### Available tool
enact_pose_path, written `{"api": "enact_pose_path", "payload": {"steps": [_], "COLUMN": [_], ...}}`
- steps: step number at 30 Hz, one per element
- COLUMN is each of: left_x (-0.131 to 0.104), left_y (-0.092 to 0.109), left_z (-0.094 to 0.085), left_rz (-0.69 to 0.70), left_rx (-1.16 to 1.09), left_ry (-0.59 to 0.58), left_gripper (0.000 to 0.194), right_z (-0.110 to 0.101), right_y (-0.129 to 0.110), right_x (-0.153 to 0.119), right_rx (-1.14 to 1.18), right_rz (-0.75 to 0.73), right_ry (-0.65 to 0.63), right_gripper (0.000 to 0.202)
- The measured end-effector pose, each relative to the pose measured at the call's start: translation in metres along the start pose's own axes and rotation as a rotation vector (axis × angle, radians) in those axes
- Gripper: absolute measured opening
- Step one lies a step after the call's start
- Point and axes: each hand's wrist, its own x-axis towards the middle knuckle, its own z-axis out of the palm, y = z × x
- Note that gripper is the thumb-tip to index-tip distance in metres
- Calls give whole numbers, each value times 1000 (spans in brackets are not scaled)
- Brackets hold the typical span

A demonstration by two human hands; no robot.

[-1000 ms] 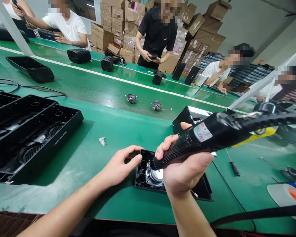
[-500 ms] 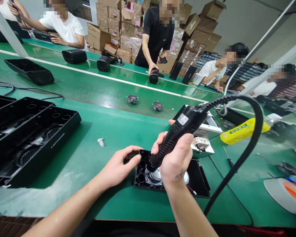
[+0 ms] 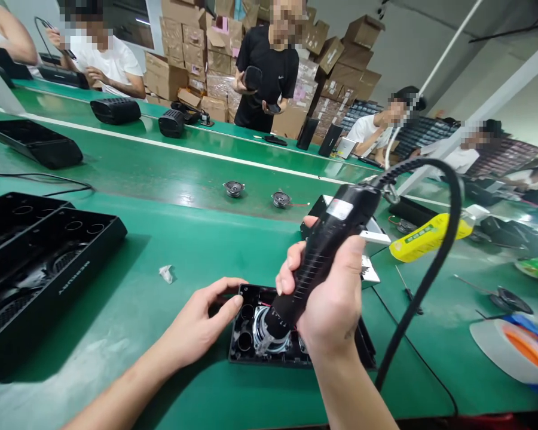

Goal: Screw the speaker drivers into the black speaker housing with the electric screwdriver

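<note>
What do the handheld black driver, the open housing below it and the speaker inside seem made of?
Driver: probably hard plastic, semi-matt, with a ribbed grip. Housing: likely moulded plastic, satin black, its round fittings matching the walls. Speaker: apparently metal, its rim silvery and glinting.

A glossy green bench [image 3: 215, 251] runs under the left grip [image 3: 197, 325] and the right grip [image 3: 334, 292], whitish glare pooling left of the left grip. Far beyond both, cardboard cartons [image 3: 193, 52] stand in tall stacks, one with its flaps open. A dark window [image 3: 132, 33] with a bright streak lies beyond and left of the left grip; a pale grey wall [image 3: 406, 51] and slanting white post [image 3: 497, 97] rise beyond and right of the right grip.
</note>
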Motion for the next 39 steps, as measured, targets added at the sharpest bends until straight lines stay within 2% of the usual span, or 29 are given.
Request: {"api": "enact_pose_path", "payload": {"steps": [7, 13, 16, 22, 28, 34, 39], "left_x": [-1, -2, -2, -2, -1, -1, -4], "left_y": [-1, 1, 1, -1, 2, -3, -3], "left_z": [1, 0, 0, 1, 2, 2, 0], "left_rz": [-32, -45, -40, 8, 46, 56, 18], "left_rx": [-19, -52, -70, -68, -74, -66, -64], "left_ry": [15, -15, -33, 10, 20, 4, -10], "left_gripper": [39, 43, 43, 34, 41, 44, 43], "right_z": [-2, -2, -2, -6, -2, 9, 5], "right_y": [-18, 1, 10, 18, 26, 18, 0], "right_x": [4, -12, -18, -24, -21, -6, -2], "right_rx": [11, 64, 81, 77, 51, -158, -16], "right_rz": [-87, -91, -51, 18, 94, 170, 222], "right_ry": [55, -143, -243, -348, -426, -507, -437], "right_gripper": [63, 55, 55, 50, 45, 49, 50]}}
